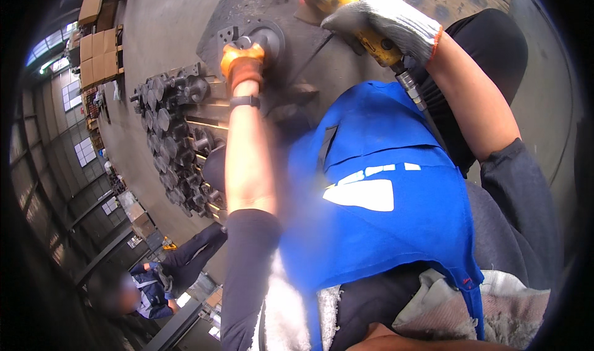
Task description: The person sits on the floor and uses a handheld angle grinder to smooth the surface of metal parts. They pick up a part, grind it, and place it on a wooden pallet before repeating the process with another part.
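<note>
1. The person's left hand [242,66], in an orange-and-yellow glove, presses against a round dark metal part [263,38] on the side of a large dark metal body [322,47]; the fingers look curled against the part, though I cannot tell whether they truly grip it.
2. The right hand [387,20], in a white knit glove with an orange cuff, is closed around a yellow power tool [371,38] held near the top of the same metal body, to the right of the round part; a hose fitting [411,88] runs from the tool's lower end down along the forearm.
3. A blue apron [383,202] hangs between the two arms.
4. To the left, a rack of dark metal castings [176,140] sits on the concrete floor [154,35]; cardboard boxes [99,51] are stacked beyond it.
5. At lower left another person [154,283] in dark blue work clothes crouches, well apart from the hands.
</note>
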A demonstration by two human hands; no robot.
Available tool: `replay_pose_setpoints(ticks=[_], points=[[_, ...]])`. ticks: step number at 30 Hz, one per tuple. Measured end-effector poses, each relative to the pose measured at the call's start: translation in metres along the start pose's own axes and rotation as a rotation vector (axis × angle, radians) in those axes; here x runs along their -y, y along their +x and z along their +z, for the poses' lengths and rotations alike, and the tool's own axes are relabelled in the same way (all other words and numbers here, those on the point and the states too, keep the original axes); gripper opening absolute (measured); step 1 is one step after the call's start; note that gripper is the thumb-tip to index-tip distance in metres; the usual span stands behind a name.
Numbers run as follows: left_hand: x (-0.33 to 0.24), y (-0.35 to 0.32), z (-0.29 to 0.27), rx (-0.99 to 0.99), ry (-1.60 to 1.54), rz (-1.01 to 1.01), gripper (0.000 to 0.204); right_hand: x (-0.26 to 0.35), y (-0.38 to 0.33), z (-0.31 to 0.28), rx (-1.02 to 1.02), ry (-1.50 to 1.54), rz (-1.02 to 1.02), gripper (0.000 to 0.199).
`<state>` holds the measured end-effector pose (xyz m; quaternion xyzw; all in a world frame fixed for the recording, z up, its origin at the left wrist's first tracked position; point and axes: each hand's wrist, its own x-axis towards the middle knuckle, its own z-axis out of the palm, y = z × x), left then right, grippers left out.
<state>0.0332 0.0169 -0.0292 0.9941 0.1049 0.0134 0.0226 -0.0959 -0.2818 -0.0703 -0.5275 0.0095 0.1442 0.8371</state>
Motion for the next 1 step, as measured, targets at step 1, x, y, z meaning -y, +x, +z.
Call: replay_pose_setpoints(ticks=[1], points=[[-0.0076, 0.0017, 0.0006, -0.012, -0.010, -0.086, 0.076, -0.0010, -0.0010, 0.0002, 0.001, 0.000, 0.005, 0.058]])
